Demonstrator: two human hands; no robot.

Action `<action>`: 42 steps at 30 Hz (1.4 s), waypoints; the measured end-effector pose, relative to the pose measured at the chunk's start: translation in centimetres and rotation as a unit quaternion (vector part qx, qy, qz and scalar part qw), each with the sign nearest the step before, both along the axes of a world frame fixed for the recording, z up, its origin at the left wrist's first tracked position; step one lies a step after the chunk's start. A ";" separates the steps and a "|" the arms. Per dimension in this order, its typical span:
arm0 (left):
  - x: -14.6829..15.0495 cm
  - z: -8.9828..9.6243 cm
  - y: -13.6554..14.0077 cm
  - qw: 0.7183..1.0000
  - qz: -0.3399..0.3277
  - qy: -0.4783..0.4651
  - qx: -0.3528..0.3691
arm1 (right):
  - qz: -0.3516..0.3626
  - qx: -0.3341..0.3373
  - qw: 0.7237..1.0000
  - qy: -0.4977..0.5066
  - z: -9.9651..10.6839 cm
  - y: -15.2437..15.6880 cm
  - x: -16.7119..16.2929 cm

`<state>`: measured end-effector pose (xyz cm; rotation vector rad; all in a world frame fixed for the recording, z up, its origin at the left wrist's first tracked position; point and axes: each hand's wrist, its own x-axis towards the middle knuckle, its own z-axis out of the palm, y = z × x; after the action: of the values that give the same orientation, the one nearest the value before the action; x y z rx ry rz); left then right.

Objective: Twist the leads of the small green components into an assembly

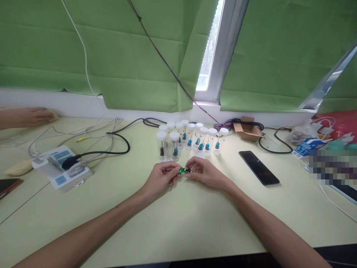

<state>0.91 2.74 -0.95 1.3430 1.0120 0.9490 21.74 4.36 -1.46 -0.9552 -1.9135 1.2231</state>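
In front of me, above the table, a small shiny green-and-black part (182,171) sits between my two hands. The thumb and fingers of my left hand (160,178) are closed on its green end. My right hand (206,172) pinches at the black end; its fingertips partly hide that side. What the part is exactly, I cannot make out. Just beyond my hands stand several clear tubes with white caps, among them a front tube (174,146) with a dark and blue piece inside. Thin stems and blue pieces show in other tubes, such as the rightmost tube (218,143).
A black phone (259,167) lies to the right, near an open cardboard box (247,130). On the left is a white power strip (63,167) with plugs and cables. Another person's hand (30,117) rests at the far left. A blue-and-white packet (308,147) lies at right.
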 end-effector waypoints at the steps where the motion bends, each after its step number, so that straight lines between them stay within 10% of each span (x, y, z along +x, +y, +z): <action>1: 0.0 0.0 0.0 1.000 0.000 0.000 -0.001 | -0.001 -0.002 1.000 0.004 -0.1 0.0 0.0; 42: -0.1 -0.2 0.1 1.000 -0.016 0.015 0.003 | 0.025 -0.002 1.000 -0.014 0.2 -0.3 -0.2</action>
<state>0.78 2.81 -1.11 1.3776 1.0084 0.9122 21.52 4.02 -1.24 -0.9366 -1.9692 1.2474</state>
